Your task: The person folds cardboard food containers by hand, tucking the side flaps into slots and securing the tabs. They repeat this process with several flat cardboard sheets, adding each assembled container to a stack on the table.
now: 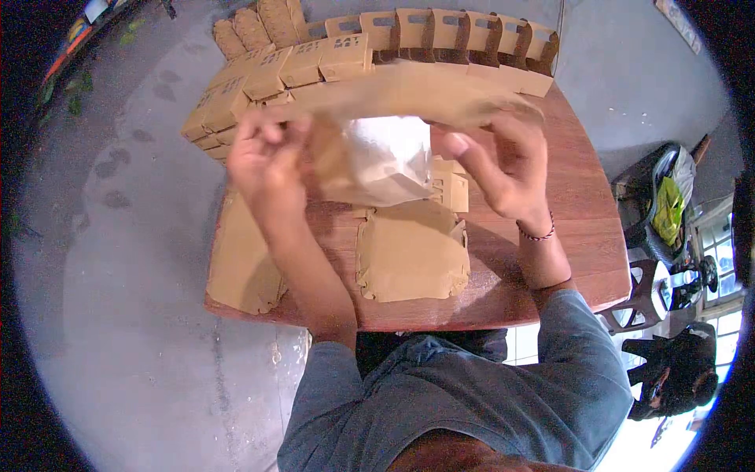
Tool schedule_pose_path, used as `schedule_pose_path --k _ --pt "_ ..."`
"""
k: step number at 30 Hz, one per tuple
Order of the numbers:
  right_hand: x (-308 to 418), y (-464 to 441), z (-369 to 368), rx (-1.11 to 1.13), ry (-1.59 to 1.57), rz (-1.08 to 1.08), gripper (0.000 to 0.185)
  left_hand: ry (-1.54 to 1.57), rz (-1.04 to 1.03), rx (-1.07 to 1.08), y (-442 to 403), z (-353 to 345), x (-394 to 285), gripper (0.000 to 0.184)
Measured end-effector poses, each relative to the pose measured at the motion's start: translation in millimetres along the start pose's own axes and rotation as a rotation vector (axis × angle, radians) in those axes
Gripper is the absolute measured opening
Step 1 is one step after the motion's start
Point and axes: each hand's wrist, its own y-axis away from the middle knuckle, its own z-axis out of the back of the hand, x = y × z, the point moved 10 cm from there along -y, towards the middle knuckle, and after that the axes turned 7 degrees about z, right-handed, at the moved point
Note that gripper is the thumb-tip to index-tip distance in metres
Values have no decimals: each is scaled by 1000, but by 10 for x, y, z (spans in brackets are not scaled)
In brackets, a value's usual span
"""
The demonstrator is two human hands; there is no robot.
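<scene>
Both my hands hold up a brown cardboard piece, blurred by motion, with a shiny silvery-white inner surface showing below its upper edge. My left hand is at the piece's left side, fingers curled and blurred. At the right side, my right hand grips it with the thumb in front and the fingers behind. Below lies a flat unfolded cardboard box blank on the wooden table. Another flat cardboard sheet lies left of it, partly behind my left forearm.
Closed boxes with printed lettering are stacked at the back left. A row of cardboard carriers with handle holes stands along the back edge. A dark stool and a bag with yellow-green cloth are beyond the table's right side.
</scene>
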Motion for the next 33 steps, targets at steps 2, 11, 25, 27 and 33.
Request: schedule_pose_path --k 2,11,25,27,33 --pt "-158 9 34 -19 -79 18 11 131 -22 -47 -49 149 -93 18" --pt "-99 -39 -24 93 -9 165 64 97 -264 -259 -20 653 -13 41" --pt "-134 93 -232 -125 -253 131 56 769 78 58 -187 58 350 9" --pt "-32 104 -176 -148 -204 251 40 783 223 -34 -151 62 518 2" --pt "-103 149 71 -358 -141 216 28 666 331 16 -141 -142 719 23"
